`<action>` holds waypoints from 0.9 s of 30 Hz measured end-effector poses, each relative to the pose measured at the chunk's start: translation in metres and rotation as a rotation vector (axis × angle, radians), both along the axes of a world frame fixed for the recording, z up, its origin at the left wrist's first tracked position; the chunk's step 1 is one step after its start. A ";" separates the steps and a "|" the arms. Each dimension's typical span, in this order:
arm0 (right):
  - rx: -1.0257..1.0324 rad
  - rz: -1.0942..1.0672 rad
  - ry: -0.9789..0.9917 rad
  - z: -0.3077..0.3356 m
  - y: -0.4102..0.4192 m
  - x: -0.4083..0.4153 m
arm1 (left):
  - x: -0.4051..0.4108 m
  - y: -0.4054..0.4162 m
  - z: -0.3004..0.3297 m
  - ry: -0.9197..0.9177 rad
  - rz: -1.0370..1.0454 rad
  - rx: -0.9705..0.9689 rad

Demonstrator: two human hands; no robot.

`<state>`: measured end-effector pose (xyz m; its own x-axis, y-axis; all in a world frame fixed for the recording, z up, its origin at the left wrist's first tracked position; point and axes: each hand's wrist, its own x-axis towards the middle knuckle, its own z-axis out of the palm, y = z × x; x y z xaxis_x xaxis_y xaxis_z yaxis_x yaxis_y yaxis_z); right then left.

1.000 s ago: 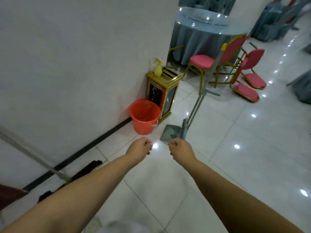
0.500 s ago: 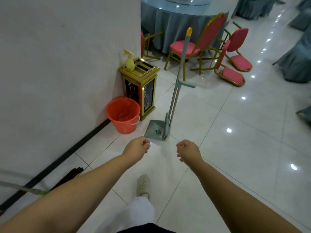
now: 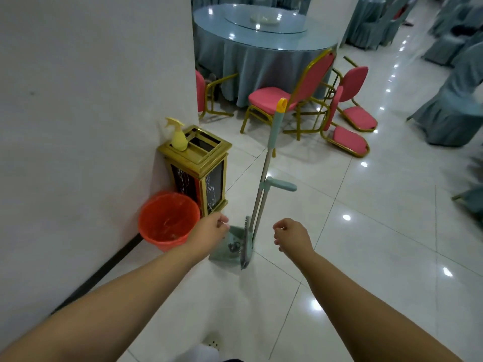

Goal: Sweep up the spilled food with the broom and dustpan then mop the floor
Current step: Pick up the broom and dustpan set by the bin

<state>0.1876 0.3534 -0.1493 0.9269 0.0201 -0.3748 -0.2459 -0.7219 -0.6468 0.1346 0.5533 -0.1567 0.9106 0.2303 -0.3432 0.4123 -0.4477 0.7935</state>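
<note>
Left hand (image 3: pixel 211 228), right hand (image 3: pixel 292 235) hovering loosely curled, gripping nothing; broom (image 3: pixel 275 131) standing upright at dustpan (image 3: pixel 224 253); keeping pan level advisable, dark bits seemingly lying inside.

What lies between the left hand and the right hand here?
In the head view, the dustpan and broom stand upright together between the left hand and the right hand, slightly beyond them.

both arms stretched out front, forearms bare, backs of hands up. left hand (image 3: pixel 211 229) fingers loosely curled, nothing in it, thumb maybe touching forefinger, bit blurry there. right hand (image 3: pixel 292 235) same deal, fingers loosely curled under, holding nothing. hands apart, roughly level with each other.
</note>
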 end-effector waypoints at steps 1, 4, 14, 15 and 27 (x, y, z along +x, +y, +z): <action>-0.007 -0.006 -0.003 -0.001 0.000 0.011 | 0.015 0.001 0.001 -0.001 -0.004 -0.002; -0.023 -0.023 0.002 -0.004 -0.005 0.045 | 0.056 -0.003 0.005 -0.024 -0.028 -0.016; -0.254 0.169 -0.132 -0.016 -0.022 0.179 | 0.172 -0.031 0.024 -0.128 0.068 -0.072; -0.288 0.223 -0.138 -0.018 -0.025 0.194 | 0.184 -0.035 0.028 -0.144 0.092 -0.072; -0.473 0.736 -0.012 -0.054 -0.037 0.305 | 0.265 -0.081 0.034 -0.308 0.336 -0.215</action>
<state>0.4929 0.3160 -0.2034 0.7437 0.4595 -0.4855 0.3929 -0.8881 -0.2387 0.3995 0.4727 -0.1230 0.8646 0.4818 -0.1423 0.2379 -0.1432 0.9607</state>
